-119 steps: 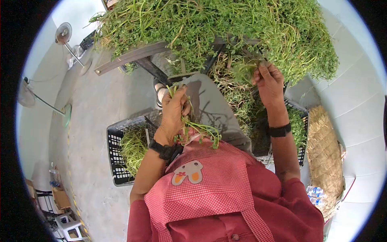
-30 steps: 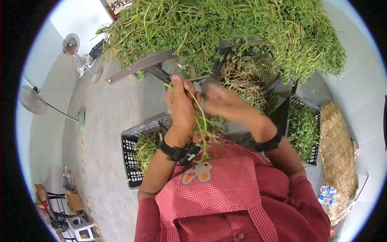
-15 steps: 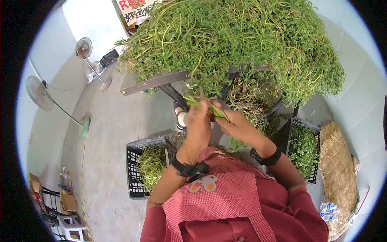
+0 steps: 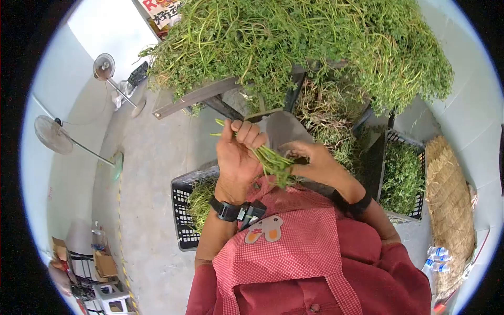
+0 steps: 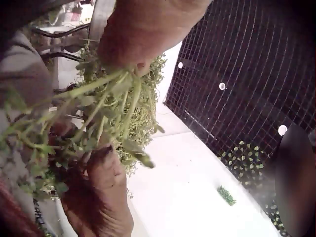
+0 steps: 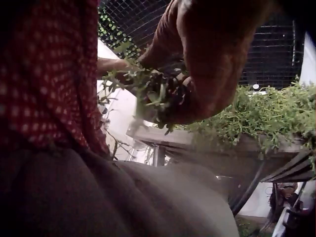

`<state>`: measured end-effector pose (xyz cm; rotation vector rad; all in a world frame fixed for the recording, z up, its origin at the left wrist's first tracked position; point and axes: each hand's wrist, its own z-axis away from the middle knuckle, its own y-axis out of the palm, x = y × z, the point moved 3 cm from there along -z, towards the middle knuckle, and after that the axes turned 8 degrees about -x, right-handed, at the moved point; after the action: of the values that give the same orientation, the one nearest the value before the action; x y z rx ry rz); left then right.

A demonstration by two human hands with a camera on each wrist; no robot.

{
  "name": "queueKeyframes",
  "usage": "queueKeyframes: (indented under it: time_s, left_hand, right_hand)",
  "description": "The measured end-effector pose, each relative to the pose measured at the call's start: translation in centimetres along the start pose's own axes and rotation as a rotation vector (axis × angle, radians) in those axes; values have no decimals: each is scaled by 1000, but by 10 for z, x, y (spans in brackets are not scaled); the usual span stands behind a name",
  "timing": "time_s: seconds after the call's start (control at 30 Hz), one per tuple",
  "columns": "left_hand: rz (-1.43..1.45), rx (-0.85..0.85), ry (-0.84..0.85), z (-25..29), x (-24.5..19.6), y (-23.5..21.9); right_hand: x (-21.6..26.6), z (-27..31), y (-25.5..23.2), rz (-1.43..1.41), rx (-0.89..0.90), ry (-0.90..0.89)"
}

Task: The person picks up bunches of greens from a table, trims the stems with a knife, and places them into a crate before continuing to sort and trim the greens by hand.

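Note:
In the head view my left hand (image 4: 239, 155) grips a small bunch of leafy green stems (image 4: 270, 160), fingers curled round it. Cut-looking pale stem ends poke out past the thumb at the upper left. My right hand (image 4: 323, 167) is at the bunch's leafy end, thumb and fingers curled about the leaves. From the left wrist, the stems (image 5: 98, 103) fan down from the left hand (image 5: 148, 29) to the dirt-stained right thumb (image 5: 106, 173). The right wrist view has leaves (image 6: 155, 94) bunched at the right hand (image 6: 207, 64).
A large heap of the same greens (image 4: 315, 42) covers the table (image 4: 197, 97) ahead. Withered stems (image 4: 328, 113) lie beneath it. Black crates of greens stand at left (image 4: 184, 218) and right (image 4: 404, 178). Standing fans (image 4: 52, 134) are at far left, a straw roll (image 4: 449, 210) at right.
The right hand has come from beside the heap to the left hand, then slid to the bunch's leafy end. The bunch in the left hand looks thicker and now points down to the right.

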<state>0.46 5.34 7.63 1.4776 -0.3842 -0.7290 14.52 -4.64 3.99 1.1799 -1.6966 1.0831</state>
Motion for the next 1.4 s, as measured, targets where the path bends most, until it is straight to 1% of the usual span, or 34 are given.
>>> queueKeyframes:
  time_s: [0.07,0.13,0.17,0.2,0.27,0.3,0.33,0.4,0.43,0.5,0.53,0.6,0.73,0.8,0.83,0.9,0.93,1.0,1.03,1.1,1.2,1.23,1.3,1.33,1.4]
  left_hand:
    - [-56,80,-16,1,-2,0]
    - [-96,42,-2,3,0,2]
    - [-127,52,22,5,1,3]
    - [-156,66,45,5,2,4]
    - [-197,36,38,3,4,5]
    - [-237,12,37,1,5,7]
    - [-236,10,34,0,6,9]
    - [-342,-36,35,-2,7,16]
    - [-346,-34,36,0,10,20]
    - [-345,-158,146,3,17,23]
    - [-351,-156,144,3,17,17]
    - [-329,-9,80,3,22,4]
    - [-362,-17,84,4,25,-1]
    - [-321,22,105,2,22,1]
    - [-322,21,106,2,22,0]
    - [-329,59,107,3,22,-1]
    - [-332,61,107,3,22,0]
    - [-339,29,109,5,24,-1]
    - [-340,33,108,6,25,-1]
    - [-392,-17,112,7,28,-2]
    - [-450,-36,139,8,29,-4]
    - [-451,-29,138,5,27,-5]
    - [-491,38,154,7,25,-10]
    - [-491,35,152,8,24,-11]
    - [-475,108,114,9,26,-6]
  right_hand:
    - [5,8,-8,12,6,-7]
    - [7,12,-14,34,15,71]
    - [6,14,-17,65,-77,33]
    - [6,14,-19,60,-81,41]
    - [28,13,-29,382,-311,-437]
    - [33,14,-30,284,-347,-398]
    - [43,15,-32,285,-349,-394]
    - [56,15,-32,204,-269,-257]
    - [57,15,-28,202,-272,-260]
    - [54,16,-17,115,-218,-129]
    - [51,16,-14,113,-224,-132]
    - [41,17,-8,175,-177,-128]
    - [41,20,-10,180,-205,-77]
    - [37,21,-12,152,-230,-84]
    - [38,21,-11,151,-230,-84]
    - [40,21,-9,118,-193,-25]
    - [40,20,-8,116,-196,-27]
    - [41,20,-11,153,-276,-75]
    - [40,18,-11,155,-279,-78]
    - [43,15,-13,149,-363,-174]
    - [45,12,-12,237,-338,-148]
    - [44,10,-13,239,-342,-153]
    - [42,12,-15,247,-400,-237]
    - [39,10,-17,246,-400,-234]
    - [30,3,-32,168,-444,-183]
